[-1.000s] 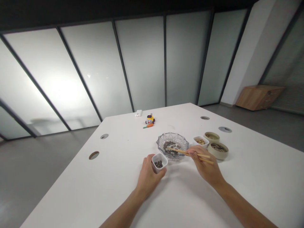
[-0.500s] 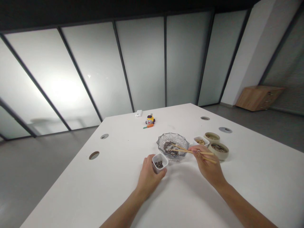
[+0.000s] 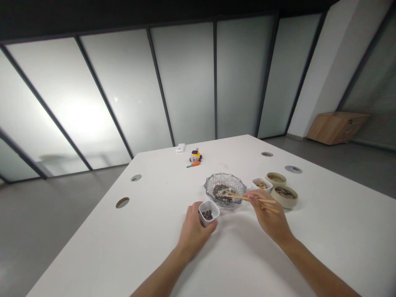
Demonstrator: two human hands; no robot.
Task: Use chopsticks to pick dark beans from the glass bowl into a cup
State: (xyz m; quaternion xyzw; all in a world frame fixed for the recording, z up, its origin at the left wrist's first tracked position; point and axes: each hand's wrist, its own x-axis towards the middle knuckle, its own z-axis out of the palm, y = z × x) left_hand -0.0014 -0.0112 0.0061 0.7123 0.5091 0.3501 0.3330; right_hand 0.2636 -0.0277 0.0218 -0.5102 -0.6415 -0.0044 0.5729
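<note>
My left hand (image 3: 195,229) is wrapped round a small white square cup (image 3: 214,209), tilted a little, with several dark beans (image 3: 207,215) at its bottom. In my right hand (image 3: 268,216) is a pair of wooden chopsticks (image 3: 239,197). Their tips reach into a clear cut-glass bowl (image 3: 237,185) and lie close together among many dark, shiny beans (image 3: 220,194). Whether a bean is caught between the tips is too small to tell. The glass bowl stands just beyond the white cup, between my two hands.
Right of the glass bowl stand a white square dish (image 3: 267,184) of pale pieces and two beige round bowls (image 3: 291,202) with dark contents. Farther back on the white table (image 3: 148,239) lie a toy carrot (image 3: 194,164), a yellow toy vehicle (image 3: 196,155) and a white device (image 3: 181,147).
The chopstick tips have closed together inside the glass bowl; before, they were spread apart. My left hand and the white cup have hardly moved.
</note>
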